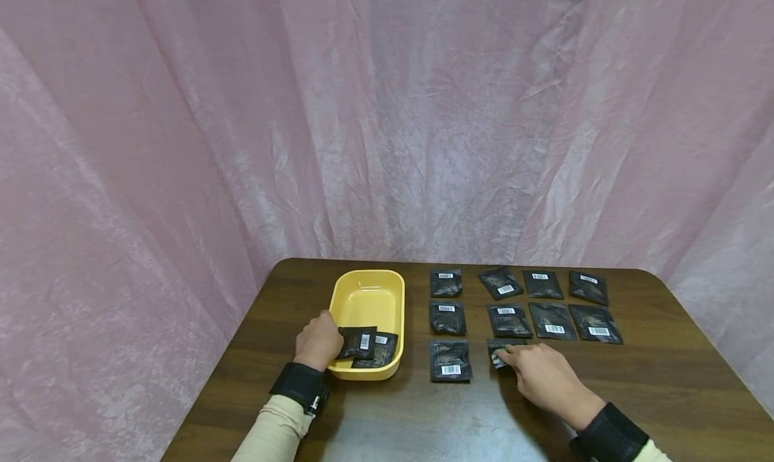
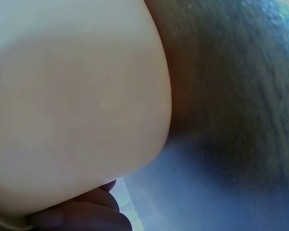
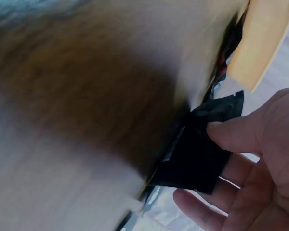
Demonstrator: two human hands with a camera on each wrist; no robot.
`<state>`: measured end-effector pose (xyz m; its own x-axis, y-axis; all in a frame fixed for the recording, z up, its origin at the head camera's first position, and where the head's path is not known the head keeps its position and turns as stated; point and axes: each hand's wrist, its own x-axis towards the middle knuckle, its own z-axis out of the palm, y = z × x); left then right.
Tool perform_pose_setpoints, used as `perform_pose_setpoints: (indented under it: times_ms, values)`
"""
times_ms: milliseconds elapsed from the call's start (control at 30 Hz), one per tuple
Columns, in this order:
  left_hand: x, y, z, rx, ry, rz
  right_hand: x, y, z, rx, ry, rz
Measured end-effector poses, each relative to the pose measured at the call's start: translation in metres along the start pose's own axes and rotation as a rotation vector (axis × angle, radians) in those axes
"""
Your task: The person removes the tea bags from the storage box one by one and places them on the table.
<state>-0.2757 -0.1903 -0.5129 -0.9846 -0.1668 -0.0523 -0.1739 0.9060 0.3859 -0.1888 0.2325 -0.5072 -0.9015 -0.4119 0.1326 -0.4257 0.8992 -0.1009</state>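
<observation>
My left hand (image 1: 318, 341) grips the left rim of a yellow plastic tray (image 1: 399, 307). In the left wrist view, curled fingers (image 2: 94, 209) show past the edge of the tray's pale wall (image 2: 82, 110); the rest of that hand is hidden. Two black packets with white barcode labels overlap in the tray's near end, the upper packet (image 1: 357, 342) close to my left hand. On the table's right half, my right hand (image 1: 547, 378) pinches a small black packet (image 3: 197, 154) between thumb and fingers. That packet looks tilted up in the right wrist view.
Several similar black packets lie in loose rows on the brown wooden table (image 1: 387, 422), including a near one (image 1: 450, 360) just left of my right hand and a far-right one (image 1: 588, 287). A pink curtain (image 1: 387, 126) hangs behind the table's back edge.
</observation>
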Motion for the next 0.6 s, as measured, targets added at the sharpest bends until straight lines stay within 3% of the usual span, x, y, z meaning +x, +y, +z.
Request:
perform_pose_setpoints:
  times_ms: [300,600]
  values:
    - [-0.0003,0.0009,-0.0005,0.000,-0.021,-0.012,-0.0028,0.0031,0.0029,0.098,-0.115,0.043]
    - [0.0010,0.0005,0.0003,0.003,-0.025,-0.021,-0.0053,0.0014,0.0039,0.135,-0.114,0.060]
